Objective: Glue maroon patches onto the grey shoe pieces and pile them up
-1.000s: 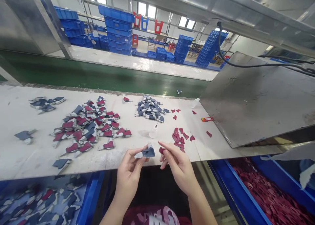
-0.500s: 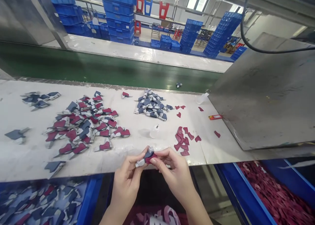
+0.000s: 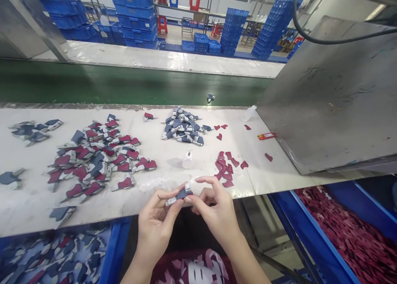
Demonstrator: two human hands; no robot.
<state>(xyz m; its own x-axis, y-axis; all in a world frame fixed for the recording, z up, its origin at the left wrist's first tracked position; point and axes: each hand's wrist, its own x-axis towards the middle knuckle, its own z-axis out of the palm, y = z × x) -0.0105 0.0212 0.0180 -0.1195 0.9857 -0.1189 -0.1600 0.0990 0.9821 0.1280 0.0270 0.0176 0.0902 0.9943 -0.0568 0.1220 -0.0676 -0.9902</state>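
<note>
Just over the front edge of the table, my left hand (image 3: 155,224) pinches a small dark-blue and light-grey plastic part (image 3: 183,193) between thumb and fingers. My right hand (image 3: 217,209) has its thumb against the part's right end, with the index finger curved above it. No red shows on the side facing me. Loose dark-red shaped pieces (image 3: 228,176) lie beyond my right hand. A small clear bottle (image 3: 187,160) with a thin tip stands past the held part. To the left spreads a heap of blue-grey parts with red faces (image 3: 93,153).
A pile of blue-grey parts (image 3: 182,126) sits farther back, before the green conveyor belt (image 3: 124,87). Blue bins with parts (image 3: 116,242) and red pieces (image 3: 328,238) flank me below the table. A metal panel (image 3: 335,106) stands right, near a red-orange packet (image 3: 266,136).
The held part has been turned, so its red face no longer shows and blue faces up. My right index finger has lifted off somewhat. The camera view has shifted slightly.
</note>
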